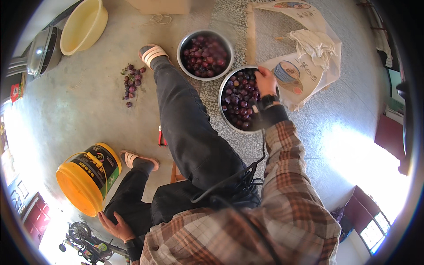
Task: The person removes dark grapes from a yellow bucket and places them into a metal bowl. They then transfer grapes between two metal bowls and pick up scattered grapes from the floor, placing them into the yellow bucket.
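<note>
My right hand (pixel 266 81) is curled over the far right edge of a metal basin (pixel 221 109), its fingertips just inside the rim. Dark purple grapes (pixel 239 99) fill much of this basin. Touching or nearly touching it, a second metal basin (pixel 179 63) holds redder grapes (pixel 205 56). My left hand (pixel 116 228) hangs open and holds nothing, beside my thigh and close to the mouth of a yellow plastic bucket (pixel 79 192) tipped on its side. Several loose grapes (pixel 132 81) with bits of stem lie on the floor beyond my feet.
Red-handled pruning shears (pixel 161 137) lie beside my leg. A printed bag (pixel 308 79) with a crumpled white cloth (pixel 313 43) spreads at the right. A pale yellow tub (pixel 84 28) leans at the far left. Black cable (pixel 228 180) runs across my lap.
</note>
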`<state>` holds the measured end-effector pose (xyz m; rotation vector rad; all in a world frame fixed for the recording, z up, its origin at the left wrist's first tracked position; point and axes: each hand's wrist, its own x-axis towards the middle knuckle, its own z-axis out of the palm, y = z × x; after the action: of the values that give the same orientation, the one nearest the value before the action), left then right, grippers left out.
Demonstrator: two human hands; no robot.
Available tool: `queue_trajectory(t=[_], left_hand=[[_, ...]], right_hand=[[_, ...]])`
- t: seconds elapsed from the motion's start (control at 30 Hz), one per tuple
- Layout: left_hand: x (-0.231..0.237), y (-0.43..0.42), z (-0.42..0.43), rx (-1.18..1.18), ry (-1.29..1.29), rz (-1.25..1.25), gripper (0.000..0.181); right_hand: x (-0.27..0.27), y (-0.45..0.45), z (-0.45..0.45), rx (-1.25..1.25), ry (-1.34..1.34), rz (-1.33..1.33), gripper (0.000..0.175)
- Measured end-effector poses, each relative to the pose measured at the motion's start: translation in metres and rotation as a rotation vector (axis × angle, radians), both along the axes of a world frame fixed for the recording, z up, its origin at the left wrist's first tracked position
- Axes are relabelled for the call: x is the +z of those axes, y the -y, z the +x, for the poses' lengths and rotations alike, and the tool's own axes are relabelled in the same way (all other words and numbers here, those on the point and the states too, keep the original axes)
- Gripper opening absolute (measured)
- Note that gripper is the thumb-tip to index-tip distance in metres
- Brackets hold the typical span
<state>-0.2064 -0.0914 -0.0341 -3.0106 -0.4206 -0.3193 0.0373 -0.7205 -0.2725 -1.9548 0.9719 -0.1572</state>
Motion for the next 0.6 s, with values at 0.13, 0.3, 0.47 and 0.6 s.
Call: queue_trajectory(t=[0.13, 0.3, 0.47, 0.6], left_hand=[[-0.001, -0.004, 0.0, -0.021, -0.004, 0.002, 0.048], [-0.001, -0.007, 0.002, -0.039, -0.008, 0.017, 0.048], [-0.002, -0.007, 0.004, -0.034, -0.003, 0.023, 0.047], [-0.003, -0.005, 0.007, -0.073, 0.037, -0.001, 0.047]], right_hand=[[-0.015, 0.031, -0.077, 0.127, -0.183, -0.223, 0.042], [-0.019, 0.01, -0.093, 0.21, -0.323, -0.295, 0.068], [-0.017, -0.016, -0.066, 0.122, -0.476, -0.303, 0.091], [-0.034, -0.013, -0.05, 0.124, -0.613, -0.427, 0.092]])
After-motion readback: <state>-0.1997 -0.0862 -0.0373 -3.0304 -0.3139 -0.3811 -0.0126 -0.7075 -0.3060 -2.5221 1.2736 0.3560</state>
